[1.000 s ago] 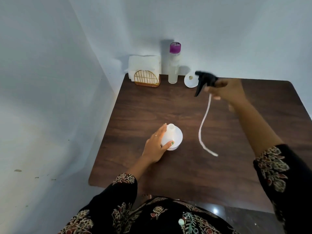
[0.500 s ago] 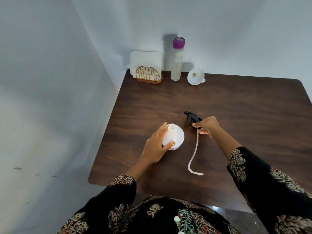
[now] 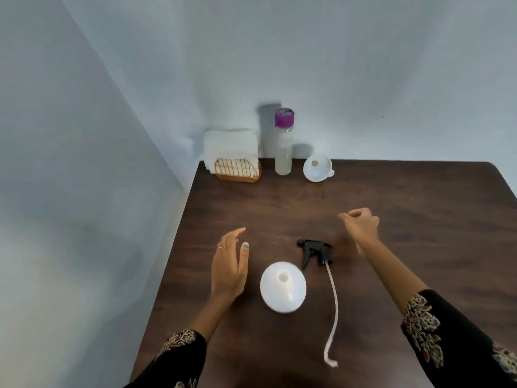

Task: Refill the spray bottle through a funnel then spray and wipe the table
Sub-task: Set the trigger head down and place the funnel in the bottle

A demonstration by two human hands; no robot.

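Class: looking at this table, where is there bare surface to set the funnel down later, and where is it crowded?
Bare wood spans the right half of the table, beyond the right hand, and the band between the funnel and the trigger head. Crowded: the back-left corner and the spot around the open bottle.
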